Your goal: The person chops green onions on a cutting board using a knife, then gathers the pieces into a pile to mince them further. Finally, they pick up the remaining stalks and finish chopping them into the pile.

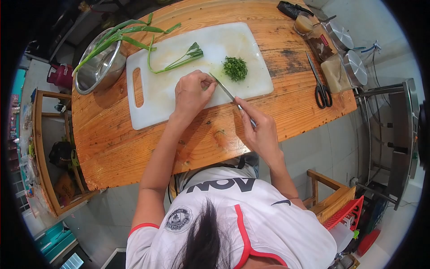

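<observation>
My right hand (259, 130) grips a slim knife (227, 91) by its handle, the blade pointing up and left over the white cutting board (161, 110). Close to the blade's tip, my left hand (193, 89) rests on the board with its fingers curled together; whatever they may hold is hidden. A pile of finely chopped greens (235, 68) lies just beyond the blade. Behind my left hand are green herb stalks with leaves (183, 59), and a long green onion stalk (151, 58) curves beside them.
A steel bowl (101, 67) with long green onions (121, 33) across its rim stands at the left. Black-handled scissors (320, 87) lie on the wooden table (134, 154) at right, near several jars, including one with a steel lid (355, 67).
</observation>
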A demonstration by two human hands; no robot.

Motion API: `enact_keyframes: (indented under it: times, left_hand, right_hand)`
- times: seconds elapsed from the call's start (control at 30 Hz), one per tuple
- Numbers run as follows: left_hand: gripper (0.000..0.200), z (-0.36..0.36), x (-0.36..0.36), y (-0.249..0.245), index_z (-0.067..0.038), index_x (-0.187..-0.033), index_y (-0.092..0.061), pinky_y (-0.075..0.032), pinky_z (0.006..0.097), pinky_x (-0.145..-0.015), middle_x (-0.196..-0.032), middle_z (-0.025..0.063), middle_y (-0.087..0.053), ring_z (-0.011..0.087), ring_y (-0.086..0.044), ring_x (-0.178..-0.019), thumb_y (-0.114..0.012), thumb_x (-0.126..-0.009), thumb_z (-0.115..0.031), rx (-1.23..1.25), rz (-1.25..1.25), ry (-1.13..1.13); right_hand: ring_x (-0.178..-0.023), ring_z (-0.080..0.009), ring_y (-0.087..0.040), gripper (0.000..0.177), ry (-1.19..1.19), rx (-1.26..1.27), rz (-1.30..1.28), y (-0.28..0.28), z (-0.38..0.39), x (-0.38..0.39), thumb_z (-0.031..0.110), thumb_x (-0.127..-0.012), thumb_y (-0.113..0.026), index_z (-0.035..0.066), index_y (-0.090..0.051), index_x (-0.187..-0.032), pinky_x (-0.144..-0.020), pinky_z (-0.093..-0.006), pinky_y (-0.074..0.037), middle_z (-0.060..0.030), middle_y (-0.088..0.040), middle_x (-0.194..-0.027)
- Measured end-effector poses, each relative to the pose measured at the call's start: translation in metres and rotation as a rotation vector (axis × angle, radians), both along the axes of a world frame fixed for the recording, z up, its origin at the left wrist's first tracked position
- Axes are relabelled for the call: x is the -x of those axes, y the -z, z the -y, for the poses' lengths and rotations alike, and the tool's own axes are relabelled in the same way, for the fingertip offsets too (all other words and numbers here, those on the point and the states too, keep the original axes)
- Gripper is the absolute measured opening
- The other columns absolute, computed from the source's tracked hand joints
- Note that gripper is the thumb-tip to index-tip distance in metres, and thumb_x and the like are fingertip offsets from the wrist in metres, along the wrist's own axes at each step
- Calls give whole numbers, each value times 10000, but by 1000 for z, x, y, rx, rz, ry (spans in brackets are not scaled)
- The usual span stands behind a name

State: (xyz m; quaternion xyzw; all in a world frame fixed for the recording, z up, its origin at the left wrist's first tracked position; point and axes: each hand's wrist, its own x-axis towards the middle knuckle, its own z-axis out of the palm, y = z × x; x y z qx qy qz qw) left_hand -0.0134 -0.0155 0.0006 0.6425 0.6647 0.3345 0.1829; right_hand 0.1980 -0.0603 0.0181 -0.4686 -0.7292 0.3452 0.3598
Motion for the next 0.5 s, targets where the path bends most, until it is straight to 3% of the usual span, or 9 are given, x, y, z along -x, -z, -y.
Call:
enact_keyframes:
  times: [0.5]
  left_hand:
    - [110,3,4,3,-16,-872,-783,-514,292,-645,-766,103,-735,167,-665,-657,-795,-807,-103,-67,33,14]
  right_hand:
    - [-687,-338,-680,341,5,-28,4,4,3,0,33,-960,-603,50,-660,-1296,-623,-388,-519,-233,-695,-879]
